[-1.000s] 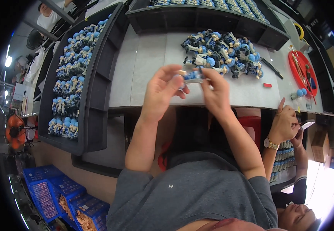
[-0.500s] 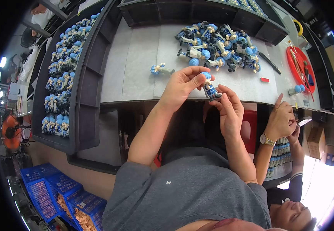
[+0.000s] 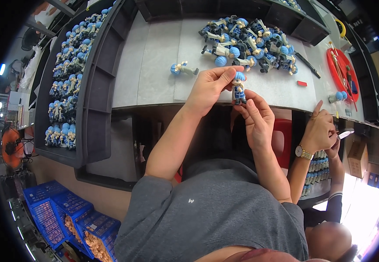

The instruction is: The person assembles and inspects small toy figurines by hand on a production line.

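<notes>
Between my two hands is a small figurine (image 3: 239, 91) with blue hair and a blue, white and black outfit, its front now in sight. My left hand (image 3: 211, 89) pinches it by the head. At the feet, the fingers of my right hand (image 3: 259, 121) are closed around the base. Farther off on the table lies a heap of similar figurines (image 3: 250, 43), tumbled in all directions. A single figurine (image 3: 183, 68) rests on its side, left of the heap.
A black crate (image 3: 97, 87) with rows of figurines stands at the left. Beyond the heap is another black crate (image 3: 224, 13). On the right are a red tray (image 3: 334, 72) with brushes, a black pen-like tool (image 3: 308, 65) and a red block (image 3: 302, 83). A co-worker's hands (image 3: 319, 133) work nearby.
The figurine has turned from a slanted pose to nearly upright, its front swinging into sight. Both hands stay on it, with only small shifts.
</notes>
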Motion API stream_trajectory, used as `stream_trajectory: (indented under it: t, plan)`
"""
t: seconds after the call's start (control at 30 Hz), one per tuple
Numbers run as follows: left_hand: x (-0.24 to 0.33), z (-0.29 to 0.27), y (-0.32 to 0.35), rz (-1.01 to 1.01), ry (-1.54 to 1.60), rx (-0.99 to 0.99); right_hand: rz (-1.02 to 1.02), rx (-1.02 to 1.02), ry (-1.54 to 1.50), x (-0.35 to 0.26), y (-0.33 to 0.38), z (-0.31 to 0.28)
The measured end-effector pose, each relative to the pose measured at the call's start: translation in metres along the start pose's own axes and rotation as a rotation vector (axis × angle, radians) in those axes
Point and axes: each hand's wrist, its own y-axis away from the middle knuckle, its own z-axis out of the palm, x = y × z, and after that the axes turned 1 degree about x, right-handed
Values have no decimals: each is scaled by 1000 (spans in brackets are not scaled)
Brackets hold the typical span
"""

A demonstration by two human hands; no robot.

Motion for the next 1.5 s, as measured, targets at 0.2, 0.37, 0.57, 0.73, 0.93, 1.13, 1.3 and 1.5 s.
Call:
stream_trajectory:
  t: [0.2, 0.37, 0.57, 0.73, 0.93, 1.13, 1.3, 1.5]
  plan:
    - [1, 3, -1, -18, 46, 16, -19, -21, 28, 0, -1, -3]
    - [-1, 1, 0, -31, 55, 11, -17, -22, 22, 3, -2, -7]
    - [-3, 1, 2, -12, 46, 8, -7, -18, 24, 2, -2, -7]
    - [6, 1, 10, -20, -124, -50, -365, -5, 319, 6, 1, -2]
    - [7, -6, 13, 36, -25, -36, -469, 23, 508, 6, 1, 4]
    - [4, -6, 11, 0, 49, -72, -296, 7, 326, 8, -1, 1]
    - [2, -7, 12, 17, 79, -102, -290, 23, 348, 9, 1, 0]
    - [3, -3, 15, 3, 129, -95, -297, 7, 355, 5, 0, 1]
